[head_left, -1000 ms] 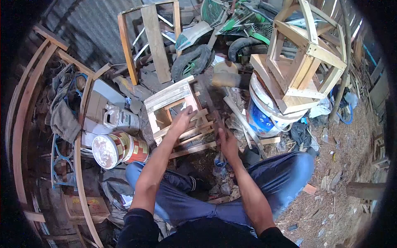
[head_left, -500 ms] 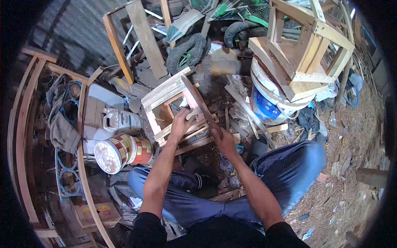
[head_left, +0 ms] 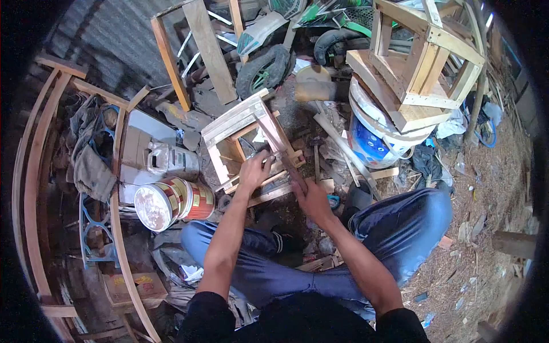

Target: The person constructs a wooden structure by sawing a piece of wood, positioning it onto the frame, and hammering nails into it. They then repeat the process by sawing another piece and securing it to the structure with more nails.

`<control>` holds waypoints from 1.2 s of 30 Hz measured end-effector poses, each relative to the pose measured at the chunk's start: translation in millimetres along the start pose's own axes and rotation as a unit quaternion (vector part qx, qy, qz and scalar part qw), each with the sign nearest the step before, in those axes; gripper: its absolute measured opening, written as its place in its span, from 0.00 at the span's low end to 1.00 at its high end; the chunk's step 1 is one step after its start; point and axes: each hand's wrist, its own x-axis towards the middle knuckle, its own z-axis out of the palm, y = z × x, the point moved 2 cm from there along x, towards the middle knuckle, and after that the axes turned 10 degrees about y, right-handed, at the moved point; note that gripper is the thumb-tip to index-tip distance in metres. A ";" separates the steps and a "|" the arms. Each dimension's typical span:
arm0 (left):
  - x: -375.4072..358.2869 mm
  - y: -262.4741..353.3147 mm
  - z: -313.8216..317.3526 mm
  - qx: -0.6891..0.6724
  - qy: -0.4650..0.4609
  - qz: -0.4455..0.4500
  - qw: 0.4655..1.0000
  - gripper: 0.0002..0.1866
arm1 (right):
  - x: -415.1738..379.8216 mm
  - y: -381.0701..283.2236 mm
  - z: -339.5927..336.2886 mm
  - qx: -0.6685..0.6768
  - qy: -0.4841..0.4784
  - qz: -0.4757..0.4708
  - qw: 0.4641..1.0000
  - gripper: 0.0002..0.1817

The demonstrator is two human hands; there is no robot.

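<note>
A small wooden frame (head_left: pixel 231 127) of pale slats stands tilted on the ground in front of my knees. My right hand (head_left: pixel 315 202) is closed around the lower end of a long, narrow, dark brown tool (head_left: pixel 293 172), whose exact kind I cannot make out. This tool slants up and left across the frame's right side. My left hand (head_left: pixel 255 171) reaches over the frame's near side, thumb and fingers pinched together close to the tool. Whatever lies between those fingers is too small to name.
Red-and-white paint buckets (head_left: pixel 155 206) and a white jug (head_left: pixel 171 160) stand left. At right, another wooden frame (head_left: pixel 429 68) rests on boards atop a blue-and-white bucket (head_left: pixel 372 140). Long timber rails (head_left: pixel 117 228) line the left side. A motorcycle wheel (head_left: pixel 263 71) is behind; scraps litter the ground.
The tool in my right hand has tipped lower along the frame's right side. My left fingers have drawn closer together and nearer to it. The view has shifted slightly.
</note>
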 end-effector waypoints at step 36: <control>46.3 21.6 30.1 -0.124 0.058 -0.051 0.989 0.16 | -11.4 9.7 -39.1 0.069 0.112 0.052 0.990 0.19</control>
